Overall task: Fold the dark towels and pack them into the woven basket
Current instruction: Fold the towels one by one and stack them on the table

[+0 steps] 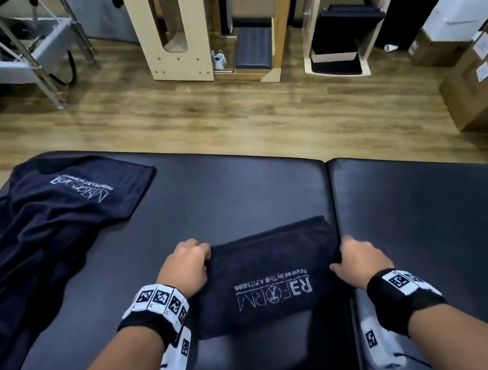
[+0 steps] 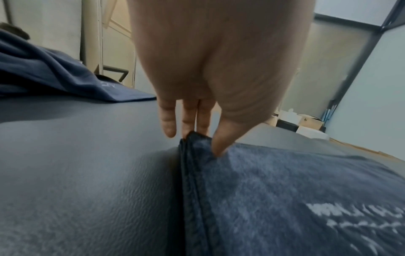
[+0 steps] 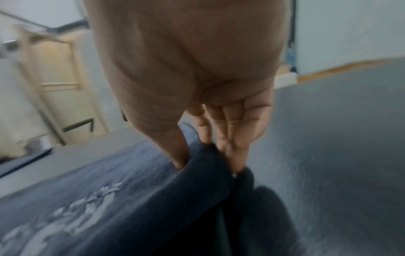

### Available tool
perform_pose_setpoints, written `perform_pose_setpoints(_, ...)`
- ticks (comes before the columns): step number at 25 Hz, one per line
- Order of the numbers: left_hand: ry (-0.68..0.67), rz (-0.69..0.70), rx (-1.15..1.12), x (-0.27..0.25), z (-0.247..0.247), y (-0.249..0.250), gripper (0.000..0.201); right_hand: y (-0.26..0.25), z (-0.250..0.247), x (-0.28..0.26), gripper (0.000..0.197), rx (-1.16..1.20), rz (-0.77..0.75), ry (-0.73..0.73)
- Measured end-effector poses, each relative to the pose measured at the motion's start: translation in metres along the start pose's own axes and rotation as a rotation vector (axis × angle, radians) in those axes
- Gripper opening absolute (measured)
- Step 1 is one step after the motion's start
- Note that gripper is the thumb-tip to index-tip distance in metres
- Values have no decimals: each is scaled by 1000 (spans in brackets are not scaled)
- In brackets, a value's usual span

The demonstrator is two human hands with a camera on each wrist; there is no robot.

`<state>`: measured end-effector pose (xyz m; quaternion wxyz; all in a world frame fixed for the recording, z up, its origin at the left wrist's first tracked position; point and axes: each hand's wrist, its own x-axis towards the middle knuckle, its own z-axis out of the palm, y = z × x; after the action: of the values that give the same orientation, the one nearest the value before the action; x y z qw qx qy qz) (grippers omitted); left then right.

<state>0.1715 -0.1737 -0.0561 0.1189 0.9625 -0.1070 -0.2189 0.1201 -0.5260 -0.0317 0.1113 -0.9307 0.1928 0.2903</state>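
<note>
A folded dark navy towel (image 1: 273, 273) with white lettering lies on the black padded table (image 1: 223, 199) in front of me. My left hand (image 1: 189, 260) pinches its left edge, thumb on top and fingers under the folded layers (image 2: 197, 138). My right hand (image 1: 356, 258) pinches the right edge (image 3: 210, 155) the same way. A second dark towel (image 1: 50, 221) lies unfolded and rumpled at the table's left end, also seen in the left wrist view (image 2: 54, 74). No woven basket is in view.
The table has a seam (image 1: 331, 192) just right of the folded towel. Beyond its far edge is wood floor (image 1: 196, 110), wooden equipment (image 1: 174, 30), a metal frame (image 1: 29, 51) and cardboard boxes (image 1: 475, 76) at the right.
</note>
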Motion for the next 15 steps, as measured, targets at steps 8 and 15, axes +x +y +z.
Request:
perform_pose_setpoints(8,-27,-193,-180,-33,8,-17,9,-40,-22,21,19,382,-327,531)
perform_pose_setpoints(15,173,-147,-203,-85,56,-40,20,-61,-2,8,53,58,-383,251)
